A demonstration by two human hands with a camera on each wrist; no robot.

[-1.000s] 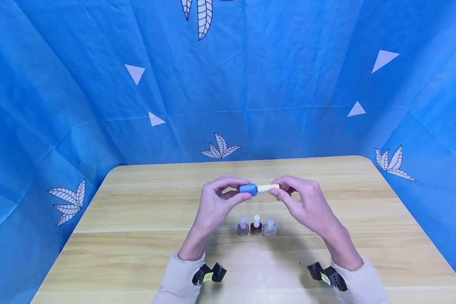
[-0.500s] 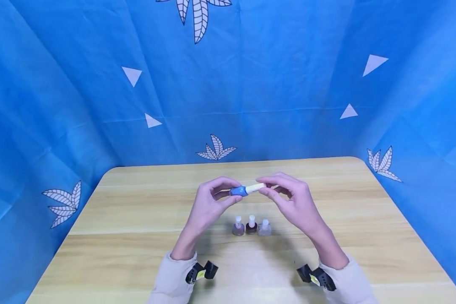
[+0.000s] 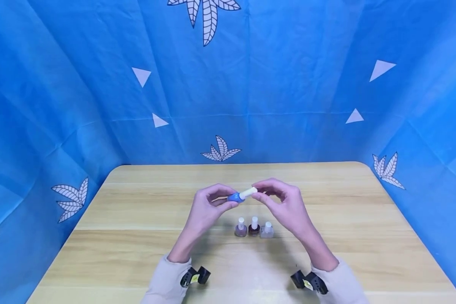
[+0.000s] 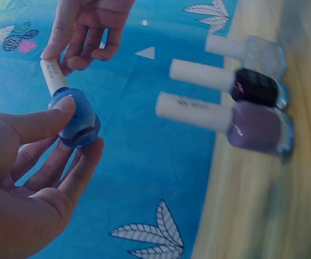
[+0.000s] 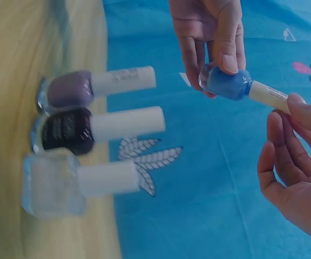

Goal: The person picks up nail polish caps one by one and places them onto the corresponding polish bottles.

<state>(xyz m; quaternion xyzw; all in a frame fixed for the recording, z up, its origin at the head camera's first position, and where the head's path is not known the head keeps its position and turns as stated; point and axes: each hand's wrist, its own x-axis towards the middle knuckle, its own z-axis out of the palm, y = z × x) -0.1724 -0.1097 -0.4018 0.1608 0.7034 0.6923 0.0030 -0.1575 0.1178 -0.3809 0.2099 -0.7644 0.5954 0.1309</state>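
Above the table, both hands hold one blue nail polish bottle [image 3: 235,197] with a long white cap [image 3: 248,193]. My left hand [image 3: 210,206] grips the blue glass body between thumb and fingers, as the left wrist view also shows. At the other end, my right hand [image 3: 282,203] pinches the tip of the cap with thumb and forefinger. The bottle lies tilted, cap end toward the right and slightly higher. Cap and bottle are joined, with no brush showing between them.
Three nail polish bottles stand upright in a row nearer me: a mauve one [image 3: 241,230], a dark one [image 3: 254,229] and a clear one [image 3: 267,231]. They sit on the wooden table [image 3: 137,245]. A blue patterned cloth [image 3: 289,84] hangs behind it.
The blue bottle has gone from nearly level to tilted, its cap end rising. Both hands have shifted a little left and come closer together. The three standing bottles have stayed in their row.
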